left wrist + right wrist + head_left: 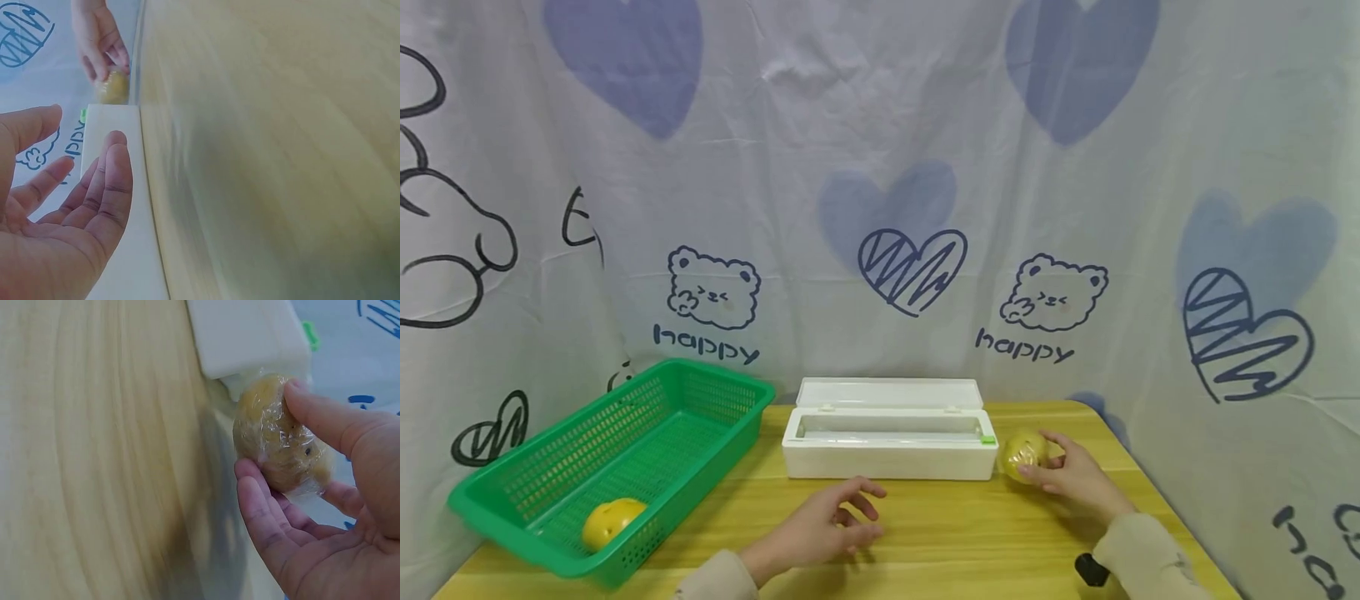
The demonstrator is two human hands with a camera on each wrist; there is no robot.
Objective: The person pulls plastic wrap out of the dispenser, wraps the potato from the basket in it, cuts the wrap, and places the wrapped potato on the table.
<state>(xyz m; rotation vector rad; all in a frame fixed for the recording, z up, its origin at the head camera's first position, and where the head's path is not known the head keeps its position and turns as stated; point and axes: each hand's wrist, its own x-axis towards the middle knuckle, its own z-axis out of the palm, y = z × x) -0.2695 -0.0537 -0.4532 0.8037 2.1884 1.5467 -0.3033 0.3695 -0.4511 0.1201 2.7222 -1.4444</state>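
Far left there's a green basket (655, 450) with a yellow potato (612, 522) sitting in its near end, nothing to fuss with there. Next, the left hand (831, 525) is over the bench (955, 533) in front of the white box (891, 462), fingers (115, 181) apart and loosely bent, holding nothing; imo it's handy for steadying the box. That box has its lid (890, 392) up, and just beside its right end is the wrapped potato (1022, 454), clear film wrinkled round it. I'd go easy here: light, even grip so the film doesn't slip or tear, and mind the box corner. The right hand (1075, 477) has it pinched, thumb one side, fingers the other, spread about potato-wide. Can't tell if it's touching the bench.
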